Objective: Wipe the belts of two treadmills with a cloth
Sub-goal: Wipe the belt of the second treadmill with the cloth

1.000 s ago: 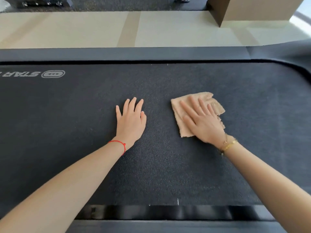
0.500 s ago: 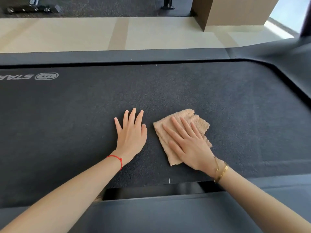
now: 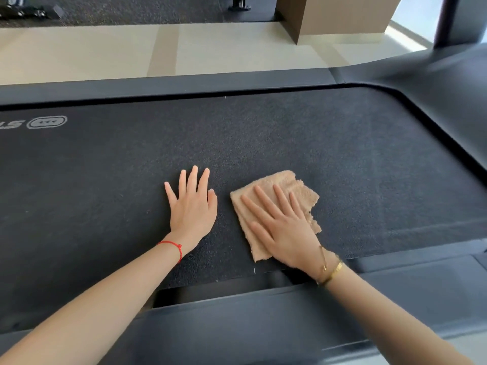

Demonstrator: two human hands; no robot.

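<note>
Left hand [image 3: 193, 206] flat on the belt [image 3: 342, 154], fingers straight toward 12 o'clock, grasping nothing, right hand [image 3: 283, 227] pressed flat, fingers spread, onto tan cloth [image 3: 287, 181] at its 3 o'clock, cloth's near part hidden underneath, belt logo [image 3: 47, 122] cut off, possibly lettering.

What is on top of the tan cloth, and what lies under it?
The right hand lies flat on the cloth, fingers straight and spread. Under the cloth is the dark treadmill belt; the patch of belt beneath the cloth is covered and cannot be seen.
</note>
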